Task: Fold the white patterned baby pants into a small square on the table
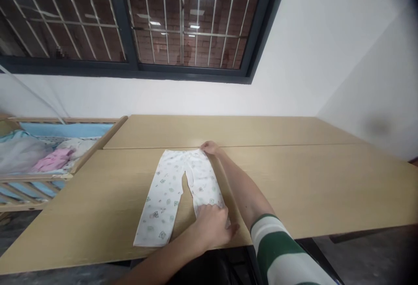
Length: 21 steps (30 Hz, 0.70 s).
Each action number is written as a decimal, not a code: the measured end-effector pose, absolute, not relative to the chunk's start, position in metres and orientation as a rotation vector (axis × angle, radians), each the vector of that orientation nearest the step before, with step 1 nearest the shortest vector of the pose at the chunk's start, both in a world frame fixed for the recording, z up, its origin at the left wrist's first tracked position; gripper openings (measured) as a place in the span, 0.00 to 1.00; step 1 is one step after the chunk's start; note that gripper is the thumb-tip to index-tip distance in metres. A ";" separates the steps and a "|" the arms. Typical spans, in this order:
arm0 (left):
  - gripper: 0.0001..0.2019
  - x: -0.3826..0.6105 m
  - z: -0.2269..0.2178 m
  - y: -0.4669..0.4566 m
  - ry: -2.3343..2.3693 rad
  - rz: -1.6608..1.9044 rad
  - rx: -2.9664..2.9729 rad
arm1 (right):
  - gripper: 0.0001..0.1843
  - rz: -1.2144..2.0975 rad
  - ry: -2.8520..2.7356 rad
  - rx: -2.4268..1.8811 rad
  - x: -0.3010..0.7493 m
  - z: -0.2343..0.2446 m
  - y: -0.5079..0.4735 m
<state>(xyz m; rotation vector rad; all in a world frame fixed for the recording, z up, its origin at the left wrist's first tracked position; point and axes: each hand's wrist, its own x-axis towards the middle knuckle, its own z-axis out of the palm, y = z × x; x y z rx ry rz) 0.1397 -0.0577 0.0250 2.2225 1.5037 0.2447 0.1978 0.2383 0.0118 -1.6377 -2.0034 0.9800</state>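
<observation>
A pair of small white baby pants (163, 202) with a faint printed pattern lies flat on the wooden table, waistband away from me and legs spread toward me. My right hand (210, 147) reaches to the far right corner of the waistband and pinches it. Low on the right leg, near the cuff, my left hand (214, 225) is closed with its fingers curled over the fabric. It covers most of that cuff. The left leg lies smooth, touched by neither hand.
The light wooden table (294, 180) has a seam running across its far part. To the left stands a wooden crib (94, 149) with blue lining and a pink cloth (54, 159) inside. Behind are a white wall (183, 97) and a dark-framed barred window (196, 72).
</observation>
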 end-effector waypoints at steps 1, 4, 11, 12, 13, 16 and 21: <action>0.26 0.148 0.022 -0.062 1.531 0.226 2.213 | 0.04 0.960 -2.017 -1.650 0.195 0.012 0.238; 0.23 0.158 0.013 -0.061 1.573 0.184 2.180 | 0.06 0.888 -2.045 -1.704 0.189 0.012 0.238; 0.13 0.148 0.020 -0.061 1.522 0.290 2.100 | 0.14 0.801 -2.030 -1.759 0.181 0.024 0.233; 0.13 0.144 0.023 -0.063 1.505 0.326 2.049 | 0.15 0.801 -2.024 -1.756 0.180 0.028 0.231; 0.14 0.140 0.025 -0.065 1.489 0.378 1.982 | 0.15 0.805 -2.020 -1.749 0.179 0.032 0.230; 0.16 0.119 0.028 -0.077 1.430 0.587 1.712 | 0.18 0.843 -2.011 -1.707 0.171 0.044 0.227; 0.18 0.065 0.027 -0.110 1.298 0.862 1.331 | 0.22 0.923 -1.999 -1.619 0.137 0.059 0.224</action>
